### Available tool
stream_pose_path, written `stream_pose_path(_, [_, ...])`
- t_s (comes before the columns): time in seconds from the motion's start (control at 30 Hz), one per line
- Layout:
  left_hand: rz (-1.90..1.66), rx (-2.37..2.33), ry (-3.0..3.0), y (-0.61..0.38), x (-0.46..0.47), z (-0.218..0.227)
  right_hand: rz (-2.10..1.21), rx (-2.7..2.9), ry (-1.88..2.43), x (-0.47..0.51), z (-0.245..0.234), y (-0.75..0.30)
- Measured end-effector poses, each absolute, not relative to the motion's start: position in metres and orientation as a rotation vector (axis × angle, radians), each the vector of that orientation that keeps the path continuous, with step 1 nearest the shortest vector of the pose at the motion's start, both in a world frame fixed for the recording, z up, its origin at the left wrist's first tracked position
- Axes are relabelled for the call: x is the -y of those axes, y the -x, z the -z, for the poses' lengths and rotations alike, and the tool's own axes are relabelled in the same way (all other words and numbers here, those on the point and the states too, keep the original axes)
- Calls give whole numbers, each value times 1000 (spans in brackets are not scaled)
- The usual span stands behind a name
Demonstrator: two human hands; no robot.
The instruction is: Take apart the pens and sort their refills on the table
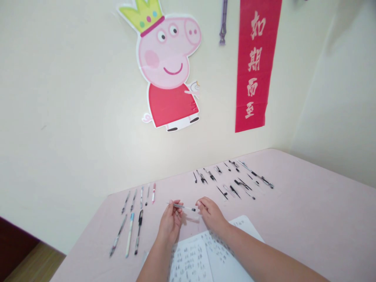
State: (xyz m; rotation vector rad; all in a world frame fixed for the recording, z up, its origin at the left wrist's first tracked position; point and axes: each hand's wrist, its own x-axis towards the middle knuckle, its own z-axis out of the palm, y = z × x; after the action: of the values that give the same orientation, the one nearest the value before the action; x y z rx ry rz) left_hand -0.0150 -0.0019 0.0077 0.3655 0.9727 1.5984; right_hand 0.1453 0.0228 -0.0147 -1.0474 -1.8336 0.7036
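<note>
My left hand (170,221) grips a slim pen (184,206) between thumb and fingers. The pen lies nearly level, its dark end pointing right towards my right hand (212,214). That hand's fingers are curled in close to the dark end, apparently just short of touching it. Whether the right fingers hold something small is hidden from me. Beneath both wrists lie sheets of paper with handwriting (190,260), partly covered by my forearms.
Several whole pens (138,232) lie in two rows on the left of the pink tabletop (308,219). Several pen parts (235,190), such as caps, refills and barrels, are spread at the back right. Behind the table, the wall carries a cartoon pig cutout (173,102) and a red banner (255,78).
</note>
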Motion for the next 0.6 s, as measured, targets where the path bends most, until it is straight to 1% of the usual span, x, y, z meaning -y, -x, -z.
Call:
stream_pose_path(0.43, [-1540, -934, -376, 9, 5, -11, -840, 1802, 1091, -23, 20, -145])
stream_pose_path(0.6, [-1514, -935, -399, 8, 6, -13, -844, 1782, 1094, -25, 21, -144])
